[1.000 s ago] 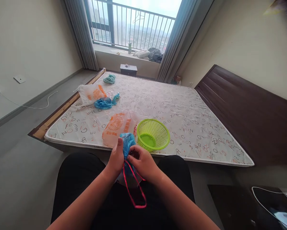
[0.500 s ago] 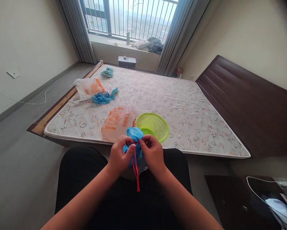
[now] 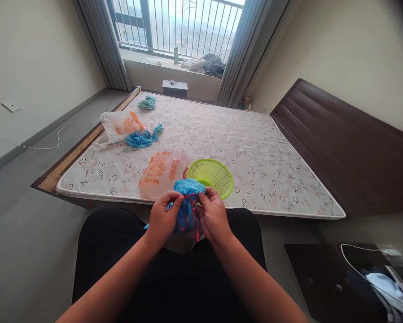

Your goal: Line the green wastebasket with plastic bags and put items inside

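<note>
Between my hands is a blue plastic bag (image 3: 185,216), held upright above my lap, with its gathered top puffed out. A thin red string (image 3: 189,196) crosses the bag's neck, and its loose ends hang down the front. My left hand (image 3: 164,216) is closed, thumb and forefinger pinching the string at the left of the neck. On the other side my right hand (image 3: 214,216) pinches the string near the bag's top, its lower fingers curled behind. Just beyond the bag, a green plastic basket (image 3: 221,179) sits on the mattress edge.
On the mattress (image 3: 255,157) lie a clear bag with orange print (image 3: 161,172), another such bag (image 3: 117,125), a crumpled blue bag (image 3: 141,138) and a teal bundle (image 3: 147,103). A dark low cabinet (image 3: 309,273) with a white cable stands at the right.
My hands have spread slightly apart, drawing the red string across the bag's neck. Its hanging ends are shorter and looped now. The view has shifted slightly.
</note>
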`<state>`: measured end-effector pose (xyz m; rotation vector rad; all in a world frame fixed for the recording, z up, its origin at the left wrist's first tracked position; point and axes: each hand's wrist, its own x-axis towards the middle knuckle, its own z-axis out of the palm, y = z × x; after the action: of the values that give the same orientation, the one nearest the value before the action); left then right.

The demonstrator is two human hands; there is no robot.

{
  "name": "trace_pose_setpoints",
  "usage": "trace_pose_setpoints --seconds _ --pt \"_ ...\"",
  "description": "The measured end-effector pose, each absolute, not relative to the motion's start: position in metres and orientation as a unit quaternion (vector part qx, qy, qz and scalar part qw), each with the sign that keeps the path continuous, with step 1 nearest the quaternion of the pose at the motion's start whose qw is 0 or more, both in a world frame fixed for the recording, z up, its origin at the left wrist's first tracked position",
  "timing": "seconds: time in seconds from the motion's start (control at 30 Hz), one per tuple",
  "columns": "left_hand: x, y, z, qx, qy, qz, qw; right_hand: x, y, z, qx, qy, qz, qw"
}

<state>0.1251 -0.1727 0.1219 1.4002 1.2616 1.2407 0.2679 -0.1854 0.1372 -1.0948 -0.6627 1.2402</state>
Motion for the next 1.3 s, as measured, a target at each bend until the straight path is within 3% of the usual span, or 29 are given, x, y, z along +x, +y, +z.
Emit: trace_pose_setpoints --seconds 0.13,0.23,0.3,0.4,0.67,0.83,0.93,1.03,1.13,1.3 --pt "0.123 -0.173 0.127 0.603 0.505 0.479 0.389 0.277 -0.191 0.145 -0.55 -0.459 0.283 0.638" --pt "0.121 -0.172 0.134 0.645 0.482 0.465 0.368 0.287 -0.193 0.155 -0.52 -0.662 0.154 0.518" --pt "0.12 -0.172 0.137 0.656 0.471 0.464 0.364 0.291 -0.191 0.159 -0.497 -0.732 0.154 0.44" --pt "0.12 -0.172 0.137 0.643 0.481 0.46 0.379 0.295 -0.188 0.157 -0.495 -0.756 0.164 0.395" --pt "0.114 -0.166 0.129 0.616 0.509 0.408 0.441 0.309 -0.185 0.151 -0.563 -0.697 0.121 0.427" --pt "0.108 -0.155 0.127 0.721 0.478 0.334 0.375 0.313 -0.183 0.155 -0.59 -0.622 0.256 0.447" --pt "0.105 -0.15 0.123 0.724 0.484 0.358 0.336 0.318 -0.182 0.156 -0.564 -0.623 0.384 0.384" --pt "0.102 -0.146 0.119 0.713 0.496 0.403 0.287 0.325 -0.18 0.156 -0.531 -0.649 0.441 0.32" --pt "0.101 -0.146 0.116 0.7 0.492 0.437 0.277 0.33 -0.178 0.156 -0.525 -0.661 0.441 0.305" --pt "0.106 -0.153 0.114 0.659 0.511 0.413 0.366 0.328 -0.18 0.159 -0.52 -0.73 0.364 0.252"
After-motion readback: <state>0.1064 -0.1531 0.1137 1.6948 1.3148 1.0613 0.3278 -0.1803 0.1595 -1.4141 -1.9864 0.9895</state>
